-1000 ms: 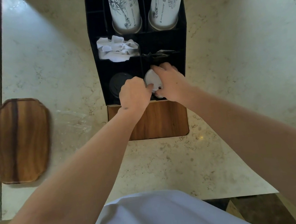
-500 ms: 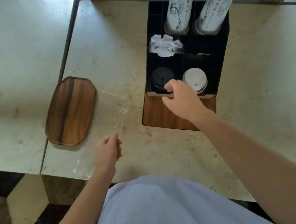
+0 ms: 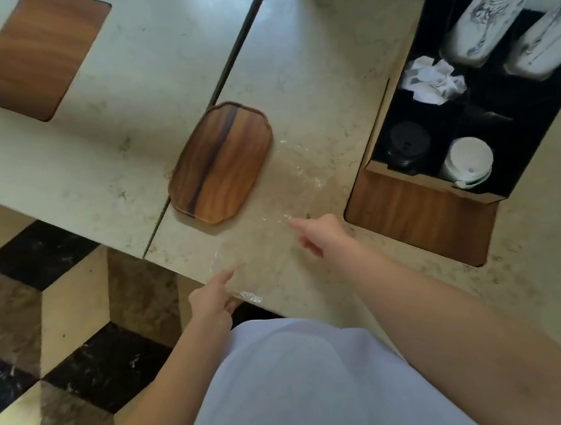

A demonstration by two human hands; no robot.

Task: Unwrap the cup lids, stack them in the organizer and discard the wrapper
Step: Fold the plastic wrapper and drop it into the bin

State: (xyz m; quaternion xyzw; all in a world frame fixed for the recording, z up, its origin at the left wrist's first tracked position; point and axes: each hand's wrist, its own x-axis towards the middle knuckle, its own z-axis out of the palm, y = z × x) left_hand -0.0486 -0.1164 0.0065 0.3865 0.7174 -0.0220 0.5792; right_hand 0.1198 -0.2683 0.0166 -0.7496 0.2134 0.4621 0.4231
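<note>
A clear plastic wrapper (image 3: 272,213) lies flat on the marble counter between the wooden tray and the organizer, reaching the counter's front edge. My left hand (image 3: 212,301) is at that front edge, its index finger stretched onto the wrapper's near corner. My right hand (image 3: 319,234) hovers over the wrapper's right side, index finger pointing at it, holding nothing. The black organizer (image 3: 539,139) stands at the right. A stack of white cup lids (image 3: 469,161) fills its front right compartment, and black lids (image 3: 406,143) fill the front left one.
A wooden tray (image 3: 221,163) lies left of the wrapper. Two stacks of printed paper cups (image 3: 482,14) and white napkins (image 3: 430,78) sit in the organizer's rear compartments. A wood inset (image 3: 37,54) shows on the neighbouring counter. The tiled floor (image 3: 61,336) lies beyond the counter edge.
Both hands have left the white lids in the organizer and come left to the wrapper. My view has turned left and down, toward the counter edge.
</note>
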